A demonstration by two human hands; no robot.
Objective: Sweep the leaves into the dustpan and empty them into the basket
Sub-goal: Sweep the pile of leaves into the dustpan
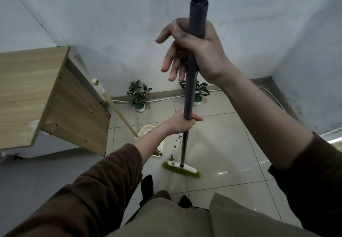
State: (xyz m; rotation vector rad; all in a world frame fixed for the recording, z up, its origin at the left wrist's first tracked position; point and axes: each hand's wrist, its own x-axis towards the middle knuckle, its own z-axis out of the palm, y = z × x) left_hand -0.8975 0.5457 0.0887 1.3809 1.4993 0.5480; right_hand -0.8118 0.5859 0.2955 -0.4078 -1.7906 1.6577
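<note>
I hold a broom by its long dark handle [187, 134]. My right hand [196, 51] holds the upper part with the fingers loosely spread. My left hand [182, 122] is closed around the handle lower down. The broom head [182, 168], white with green bristles, rests on the tiled floor. A thin leafy sprig [174, 147] lies on the floor just beyond the head, beside the cream dustpan [146, 131], which is partly hidden behind my left forearm. Brown leaf bits [158, 152] sit at the dustpan's near edge. Its wooden handle [120, 115] leans up to the left. No basket shows.
A wooden cabinet [42, 96] stands at the left, close to the dustpan. Two small potted plants [138, 96] [199, 93] sit against the wall's base with a cable along the skirting. My legs and dark-socked feet [147, 185] are just behind the broom.
</note>
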